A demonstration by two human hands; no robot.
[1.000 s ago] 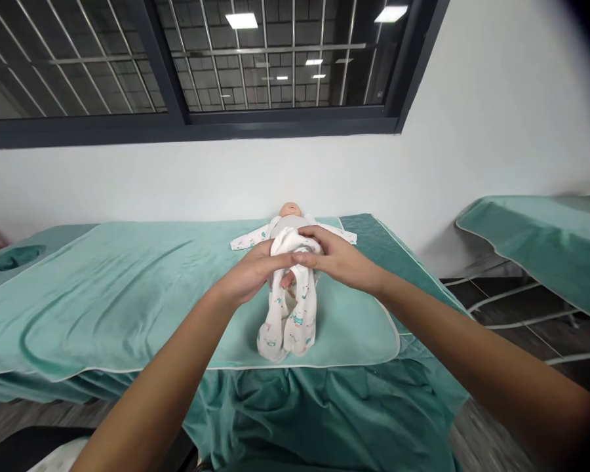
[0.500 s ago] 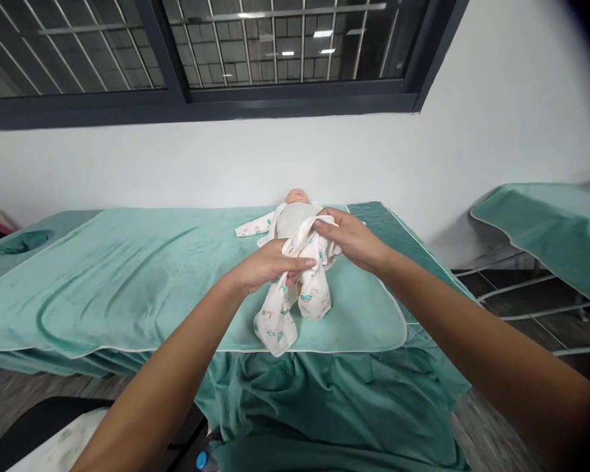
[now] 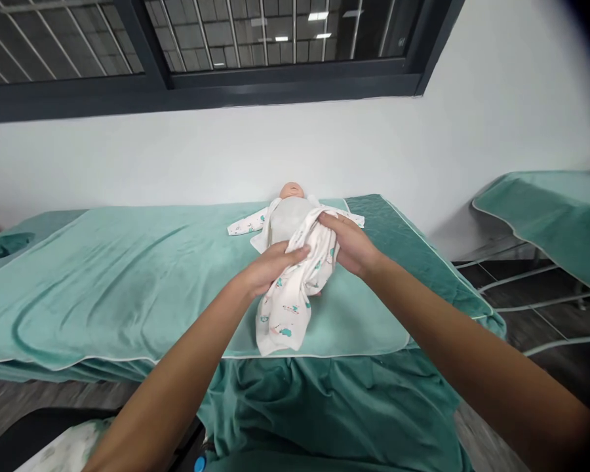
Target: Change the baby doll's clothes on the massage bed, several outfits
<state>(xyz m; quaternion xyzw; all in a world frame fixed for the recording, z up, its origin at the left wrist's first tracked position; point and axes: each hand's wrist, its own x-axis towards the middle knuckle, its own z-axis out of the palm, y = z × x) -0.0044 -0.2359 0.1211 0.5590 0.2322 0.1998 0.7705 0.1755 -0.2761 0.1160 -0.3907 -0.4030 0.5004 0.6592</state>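
A baby doll (image 3: 292, 190) lies on its back on the bed, its white printed sleeves (image 3: 248, 223) spread out to both sides. Over its lower body I hold white baby pants (image 3: 288, 318) with a small green print. My left hand (image 3: 271, 265) grips the left side of the cloth, thumb on top. Closed on the waistband at the upper right is my right hand (image 3: 350, 242), its fingers partly hidden behind the fabric. The cloth is bunched between the hands, and one leg hangs toward the bed's near edge. The doll's legs are mostly hidden.
A light green sheet (image 3: 103, 282) covers the bed, with darker green cloth (image 3: 324, 400) hanging in front. Another green-covered bed (image 3: 555, 216) with a metal frame stands at right. A white wall and a barred window (image 3: 275, 33) are behind. A black chair (image 3: 34, 426) is at lower left.
The pants' two legs, apart before, now overlap into one hanging bunch. My right hand has moved slightly lower and to the right on the cloth. The view has shifted a little.
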